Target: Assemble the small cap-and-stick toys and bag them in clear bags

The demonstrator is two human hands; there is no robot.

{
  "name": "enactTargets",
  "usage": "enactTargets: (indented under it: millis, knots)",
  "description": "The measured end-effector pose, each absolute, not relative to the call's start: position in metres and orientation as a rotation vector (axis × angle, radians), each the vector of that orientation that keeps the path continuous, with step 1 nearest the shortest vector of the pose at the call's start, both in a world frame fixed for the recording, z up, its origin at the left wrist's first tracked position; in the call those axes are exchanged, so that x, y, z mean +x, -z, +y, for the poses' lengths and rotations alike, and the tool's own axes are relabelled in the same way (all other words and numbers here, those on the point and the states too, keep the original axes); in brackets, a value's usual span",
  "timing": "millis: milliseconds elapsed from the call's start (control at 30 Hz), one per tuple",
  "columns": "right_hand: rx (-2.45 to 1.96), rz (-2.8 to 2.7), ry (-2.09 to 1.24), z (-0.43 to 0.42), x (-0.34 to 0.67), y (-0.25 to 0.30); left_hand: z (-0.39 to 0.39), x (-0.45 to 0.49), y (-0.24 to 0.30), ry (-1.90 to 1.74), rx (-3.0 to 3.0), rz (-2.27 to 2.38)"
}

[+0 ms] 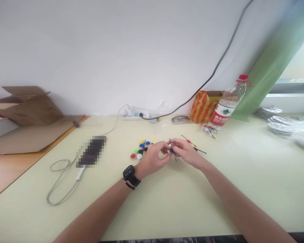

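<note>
**Stick [171, 150], blue and thin, at the fingertips of left hand [152, 157] and right hand [186, 152]**

In the head view, the hands meet just above a pale table [192, 202], near its middle. The right hand pinches the blue stick between thumb and fingers, with the ends jutting out above and below. The left hand curls beside it, thumb and forefinger making a rounded loop whose tips come up to the same spot; the fingertips overlap there, so I cannot tell whether it grips the stick too.

Small round pieces [134, 151] in yellow, blue, green, red, white and black lie in a cluster beside the left hand. Beyond the right hand lie a red stick [188, 141] and a black stick [201, 151], the latter partly covered. A black watch [128, 172] sits on the left wrist.

Toward the wall stand a bottle [224, 111] with a red cap and a red-and-yellow bag [201, 106], with glasses [180, 118] and a white power strip [135, 114] to their left. Stacked discs [280, 127] are at the far right, a cardboard box [38, 109] at the far left.
</note>
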State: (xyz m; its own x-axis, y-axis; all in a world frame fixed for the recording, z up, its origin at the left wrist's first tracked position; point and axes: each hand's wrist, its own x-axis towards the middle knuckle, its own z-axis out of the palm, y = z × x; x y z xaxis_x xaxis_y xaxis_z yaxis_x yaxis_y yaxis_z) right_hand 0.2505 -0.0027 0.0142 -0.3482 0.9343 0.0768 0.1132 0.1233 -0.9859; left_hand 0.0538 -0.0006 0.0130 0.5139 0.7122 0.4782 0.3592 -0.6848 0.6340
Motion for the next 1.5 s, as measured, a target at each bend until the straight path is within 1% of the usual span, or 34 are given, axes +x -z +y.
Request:
enactTargets:
  millis: [200,400,467,533,667,800,1000,1100,1200,1367,1500]
  knots:
    - [-0.917,-1.728,-1.433,-0.007,0.256,-0.024,-0.001,0.051,-0.015,-0.996,2.369,0.871]
    - [-0.862,-1.77,-1.406,-0.005,0.255,-0.014,0.002,0.048,-0.011,-0.975,2.445,0.875]
    - [-0.903,-1.824,-1.321,-0.004,0.253,-0.011,0.003,0.048,-0.01,-0.956,2.449,0.889]
    - [-1.002,-1.899,-1.167,-0.001,0.253,-0.007,0.003,0.048,-0.009,-0.933,2.448,0.91]
    - [-1.277,-1.943,-0.756,0.006,0.262,0.003,0.001,0.049,-0.007,-0.824,2.53,0.953]
    - [-1.452,-2.019,-0.388,0.013,0.273,0.012,0.003,0.048,-0.006,-0.657,2.677,0.95]
    - [-1.682,-1.937,-0.044,0.024,0.295,0.018,0.015,0.041,-0.007,-0.609,2.865,1.013]
    - [-1.832,-1.913,0.033,0.032,0.309,0.023,0.016,0.037,-0.008,-0.576,2.88,1.126]
    - [-1.897,-1.928,0.004,0.037,0.318,0.029,0.014,0.037,-0.007,-0.542,2.839,1.118]
    - [-1.882,-1.897,0.002,0.04,0.322,0.031,0.01,0.039,-0.005,-0.542,2.805,1.061]
    - [-1.761,-1.787,0.07,0.038,0.323,0.023,0.01,0.036,-0.005,-0.489,2.765,1.071]
